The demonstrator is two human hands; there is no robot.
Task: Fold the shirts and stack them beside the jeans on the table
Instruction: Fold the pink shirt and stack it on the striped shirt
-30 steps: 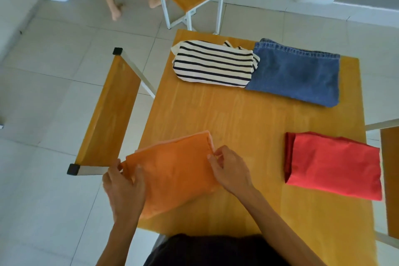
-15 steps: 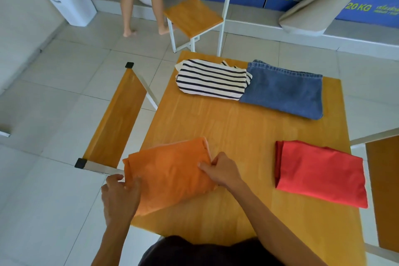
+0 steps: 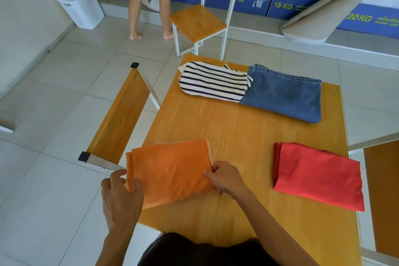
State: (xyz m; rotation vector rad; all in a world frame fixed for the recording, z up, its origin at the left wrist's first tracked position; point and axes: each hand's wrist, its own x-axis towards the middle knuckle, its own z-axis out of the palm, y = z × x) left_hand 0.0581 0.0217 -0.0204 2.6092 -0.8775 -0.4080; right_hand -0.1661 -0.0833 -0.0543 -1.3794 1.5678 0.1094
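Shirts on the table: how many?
3: orange shirt at the near left corner under both hands, red shirt near right, striped shirt far side touching the jeans.

On the desk [image 3: 248, 127], the jeans [image 3: 287, 95] lie at the far right, a folded shirt [image 3: 212, 81] touching their left side. Another shirt [image 3: 170, 170] sits at the near left edge, and a third shirt [image 3: 317, 176] lies near right, well apart.
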